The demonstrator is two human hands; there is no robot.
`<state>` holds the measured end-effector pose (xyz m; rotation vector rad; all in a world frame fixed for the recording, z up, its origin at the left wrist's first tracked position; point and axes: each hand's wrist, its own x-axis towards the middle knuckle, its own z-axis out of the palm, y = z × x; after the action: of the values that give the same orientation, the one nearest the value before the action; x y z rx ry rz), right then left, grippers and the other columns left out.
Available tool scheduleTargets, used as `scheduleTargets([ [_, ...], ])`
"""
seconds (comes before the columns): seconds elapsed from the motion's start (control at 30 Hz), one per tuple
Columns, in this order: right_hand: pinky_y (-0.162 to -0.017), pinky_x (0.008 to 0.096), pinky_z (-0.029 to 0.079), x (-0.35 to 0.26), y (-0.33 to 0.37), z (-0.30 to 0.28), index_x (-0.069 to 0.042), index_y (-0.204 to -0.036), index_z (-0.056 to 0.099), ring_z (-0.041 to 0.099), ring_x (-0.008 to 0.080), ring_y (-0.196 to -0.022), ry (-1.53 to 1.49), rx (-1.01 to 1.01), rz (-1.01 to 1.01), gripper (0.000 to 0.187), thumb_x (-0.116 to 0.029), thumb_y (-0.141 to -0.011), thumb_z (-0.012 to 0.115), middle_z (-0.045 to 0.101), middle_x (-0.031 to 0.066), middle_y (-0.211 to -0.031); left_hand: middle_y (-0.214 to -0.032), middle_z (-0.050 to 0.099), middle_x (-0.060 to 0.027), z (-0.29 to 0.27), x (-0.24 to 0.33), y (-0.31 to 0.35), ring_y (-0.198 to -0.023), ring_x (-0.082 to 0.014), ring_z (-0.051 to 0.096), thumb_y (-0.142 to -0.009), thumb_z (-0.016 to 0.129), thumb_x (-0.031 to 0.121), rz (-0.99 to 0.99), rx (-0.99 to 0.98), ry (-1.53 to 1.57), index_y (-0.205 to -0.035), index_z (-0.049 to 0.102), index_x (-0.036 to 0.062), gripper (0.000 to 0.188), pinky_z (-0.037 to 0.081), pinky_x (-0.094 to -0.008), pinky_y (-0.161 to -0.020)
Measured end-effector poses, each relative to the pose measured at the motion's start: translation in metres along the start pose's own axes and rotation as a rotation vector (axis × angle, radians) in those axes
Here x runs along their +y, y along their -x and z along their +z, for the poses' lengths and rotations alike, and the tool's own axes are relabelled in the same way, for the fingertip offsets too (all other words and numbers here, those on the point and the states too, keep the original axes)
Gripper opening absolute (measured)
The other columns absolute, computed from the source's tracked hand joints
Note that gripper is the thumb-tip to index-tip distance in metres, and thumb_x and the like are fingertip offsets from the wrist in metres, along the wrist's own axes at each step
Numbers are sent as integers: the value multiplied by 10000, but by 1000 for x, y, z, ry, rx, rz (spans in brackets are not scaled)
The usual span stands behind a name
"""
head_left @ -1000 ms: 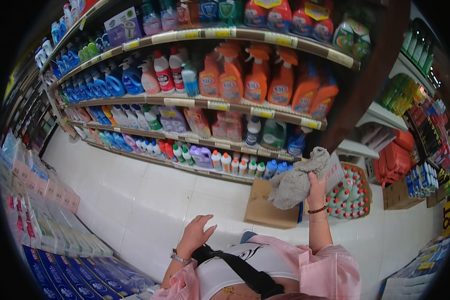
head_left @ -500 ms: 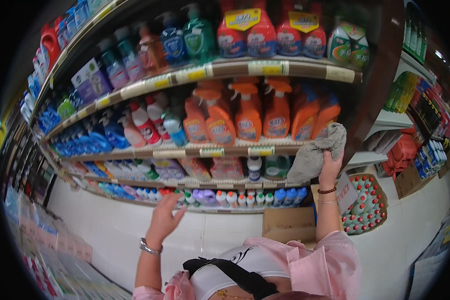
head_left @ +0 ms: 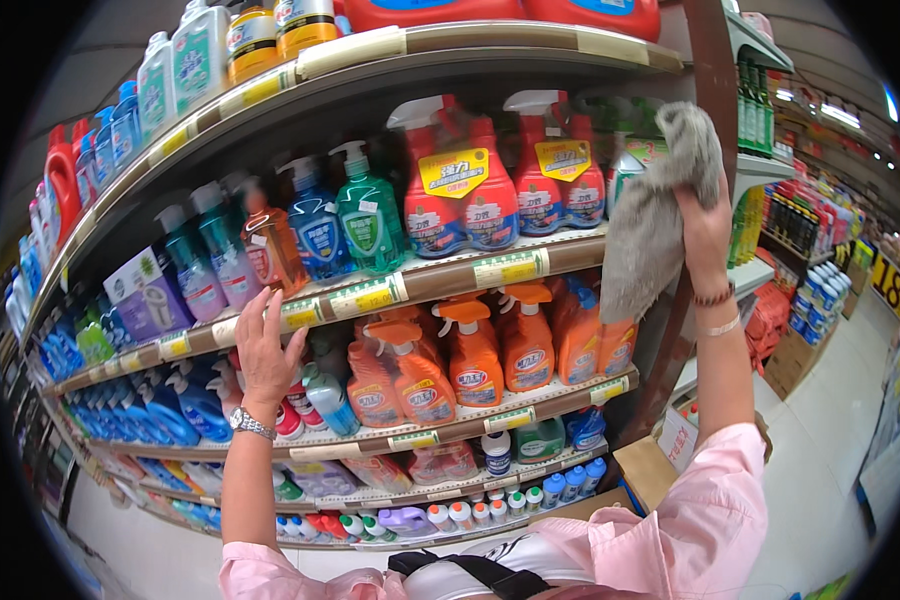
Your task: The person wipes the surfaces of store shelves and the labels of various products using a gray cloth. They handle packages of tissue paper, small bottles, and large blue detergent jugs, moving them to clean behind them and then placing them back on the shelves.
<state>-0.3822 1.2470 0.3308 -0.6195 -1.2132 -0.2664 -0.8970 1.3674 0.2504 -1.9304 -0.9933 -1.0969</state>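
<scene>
My right hand (head_left: 708,232) is closed round a grey cloth (head_left: 650,235), raised at the right end of the shelf that holds red spray bottles (head_left: 460,185). The cloth hangs down past that shelf's front edge and covers part of a white and green bottle (head_left: 628,160). My left hand (head_left: 265,355), fingers spread, is by the same shelf's price-label edge (head_left: 370,297), near an orange pump bottle (head_left: 270,240). Whether it touches the edge I cannot tell. Beside that bottle stand a blue pump bottle (head_left: 320,228) and a green pump bottle (head_left: 368,215).
One shelf lower are orange spray bottles (head_left: 478,355) and blue bottles (head_left: 185,405). Large red jugs (head_left: 430,10) stand on the shelf above. A brown post (head_left: 712,60) bounds the shelves at right. An open cardboard box (head_left: 650,470) is on the floor below.
My view has tilted up to the higher shelves. My right hand has lifted the cloth from the orange spray bottles' shelf to the one above. My left hand has risen to that shelf's edge.
</scene>
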Motion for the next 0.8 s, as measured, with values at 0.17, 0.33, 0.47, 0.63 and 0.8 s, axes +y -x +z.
scheduleTargets([
  [0.17,-882,279,441,10,-85,-1,16,-1250,493,578,160,-997,249,32,-70,555,-243,-796,682,619,109,-1111,-1262,485,-127,26,-28,7,-1188,-313,429,-777,666,217,53,56,6,-1269,479,49,552,310,-437,-1025],
  [0.33,-911,373,437,36,-172,5,-47,-1284,485,586,324,-1052,657,182,-93,665,-401,-743,640,613,206,-1118,-1194,504,-125,29,-47,-2,-1141,-308,454,-762,674,188,132,114,33,-1236,511,56,518,330,-446,-1002],
  [0.47,-923,433,424,45,-202,35,-97,-1218,561,546,396,-1074,929,25,-7,583,-371,-703,583,598,249,-1107,-1095,511,-125,48,-60,-1,-1052,-317,478,-711,705,116,81,188,164,-1187,538,82,506,364,-448,-943],
  [0.63,-879,452,437,31,-179,86,-42,-1054,637,557,406,-1001,1002,26,-374,408,-279,-732,554,617,254,-1004,-1087,519,-117,60,-61,3,-1039,-314,490,-713,712,162,74,256,204,-1125,548,61,454,373,-449,-932],
  [0.8,-906,415,435,4,-149,175,-43,-1123,609,541,358,-1053,1036,-24,-607,435,-259,-747,581,583,215,-1108,-1082,521,-115,52,-60,1,-1021,-313,499,-708,714,147,101,281,199,-1113,542,51,450,388,-442,-918],
])
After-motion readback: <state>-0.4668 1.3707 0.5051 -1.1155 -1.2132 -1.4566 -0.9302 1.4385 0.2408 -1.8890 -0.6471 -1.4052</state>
